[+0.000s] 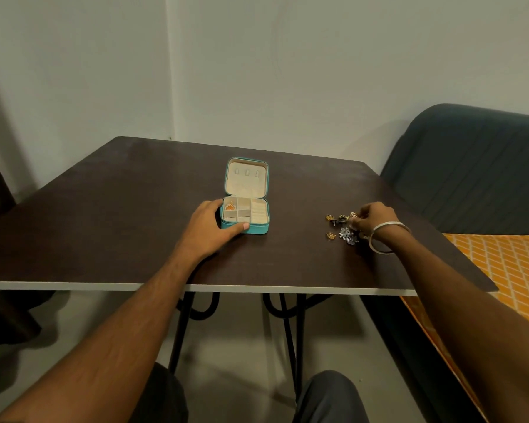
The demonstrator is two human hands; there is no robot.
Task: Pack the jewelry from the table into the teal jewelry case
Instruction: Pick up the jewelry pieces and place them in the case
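Note:
The teal jewelry case (258, 228) lies open on the dark table (135, 209), its beige lid (246, 178) flat behind it. An orange-gold piece (229, 206) sits in its rear left compartment. My left hand (209, 228) grips the case's left front corner, thumb along the front wall. To the right lies a small heap of jewelry (344, 232): gold earrings (330, 235) and a silver beaded piece (347, 235). My right hand (374, 218), a silver bangle on its wrist, reaches into the heap and pinches a small piece at its top.
A dark blue-grey sofa (471, 166) stands behind the table's right side, with an orange patterned cloth (507, 270) beside the right edge. The wall is close behind the table. My knees show below the near edge.

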